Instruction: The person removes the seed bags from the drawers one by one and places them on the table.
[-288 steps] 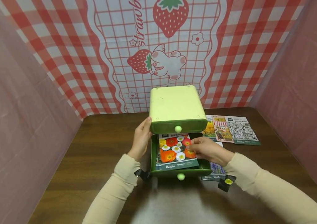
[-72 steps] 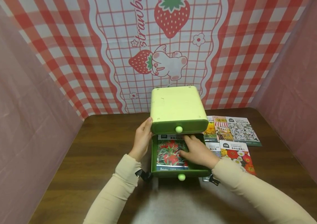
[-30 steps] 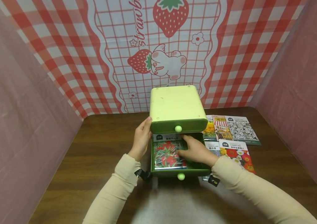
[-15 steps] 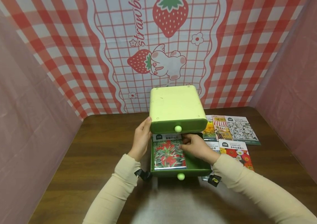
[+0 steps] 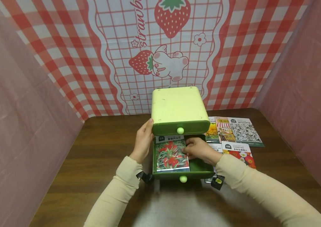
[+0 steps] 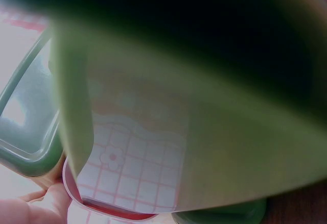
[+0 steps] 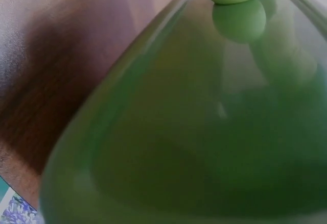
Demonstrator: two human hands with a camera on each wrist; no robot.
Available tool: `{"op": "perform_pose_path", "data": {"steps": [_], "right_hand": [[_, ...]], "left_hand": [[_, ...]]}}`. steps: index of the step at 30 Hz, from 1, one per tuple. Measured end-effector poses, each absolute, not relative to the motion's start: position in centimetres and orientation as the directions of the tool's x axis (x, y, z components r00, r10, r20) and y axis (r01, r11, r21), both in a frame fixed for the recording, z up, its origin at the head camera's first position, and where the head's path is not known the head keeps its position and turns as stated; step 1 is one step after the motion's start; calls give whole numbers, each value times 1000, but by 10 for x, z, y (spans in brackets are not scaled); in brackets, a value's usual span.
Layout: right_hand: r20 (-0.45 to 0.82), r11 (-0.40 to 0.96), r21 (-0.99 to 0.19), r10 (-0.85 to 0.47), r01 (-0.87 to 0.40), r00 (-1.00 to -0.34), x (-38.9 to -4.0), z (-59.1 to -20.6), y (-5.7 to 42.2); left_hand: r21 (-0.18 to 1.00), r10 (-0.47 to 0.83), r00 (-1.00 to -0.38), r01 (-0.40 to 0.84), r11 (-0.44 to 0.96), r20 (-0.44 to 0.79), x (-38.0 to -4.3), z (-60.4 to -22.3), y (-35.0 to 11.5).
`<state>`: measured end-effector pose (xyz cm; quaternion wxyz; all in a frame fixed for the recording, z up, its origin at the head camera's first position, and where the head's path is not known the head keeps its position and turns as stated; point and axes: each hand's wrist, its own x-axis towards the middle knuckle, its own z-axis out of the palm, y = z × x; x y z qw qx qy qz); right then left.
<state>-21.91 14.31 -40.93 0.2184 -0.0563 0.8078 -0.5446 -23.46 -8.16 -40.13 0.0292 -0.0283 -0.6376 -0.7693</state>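
Observation:
A small cream cabinet (image 5: 179,105) with green drawer fronts stands mid-table, its lower drawer (image 5: 174,175) pulled out. My left hand (image 5: 142,140) grips the cabinet's left side near the front corner; its fingers are mostly hidden in the head view. Inside the drawer lies a seed packet with red flowers (image 5: 169,155), toward the left. With thumb and fingers, my right hand (image 5: 201,151) pinches this packet's right edge. The left wrist view is mostly blurred cabinet wall, with part of the left hand (image 6: 38,208) low down. Drawer front (image 7: 204,132) fills the right wrist view.
Right of the cabinet, several seed packets lie on the wooden table (image 5: 106,164): white flowers (image 5: 245,132), a pink shopfront picture (image 5: 225,130), yellow flowers (image 5: 212,130) and poppies (image 5: 238,151). A lavender packet lies partly under the right forearm. A checked strawberry cloth (image 5: 172,56) hangs behind.
The poppy packet, earlier in my right hand over the drawer, now lies on the table at right. My right hand returned to the drawer and took the red-flower packet's edge. The left hand stayed put.

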Motion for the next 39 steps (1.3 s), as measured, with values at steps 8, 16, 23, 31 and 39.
{"op": "perform_pose_path", "data": {"steps": [8, 16, 23, 31, 39], "right_hand": [[-319, 409, -899, -363, 158, -876, -215, -406, 141], [-297, 397, -904, -312, 160, -902, -217, -408, 143], [-278, 380, -912, -301, 153, -912, -218, -402, 147], [-296, 345, -922, -334, 176, -895, -214, -389, 158], [-339, 327, -916, -319, 233, -885, -210, -386, 170]], "left_hand": [[980, -9, -997, 73, -187, 73, -235, -402, -82], [976, -9, -996, 84, -200, 84, -235, -402, -82], [974, -7, -996, 91, -210, 91, -235, -402, -82], [976, -1, -996, 91, -198, 93, -236, -402, -83], [979, -15, -996, 87, -183, 86, -236, -402, -82]]}}
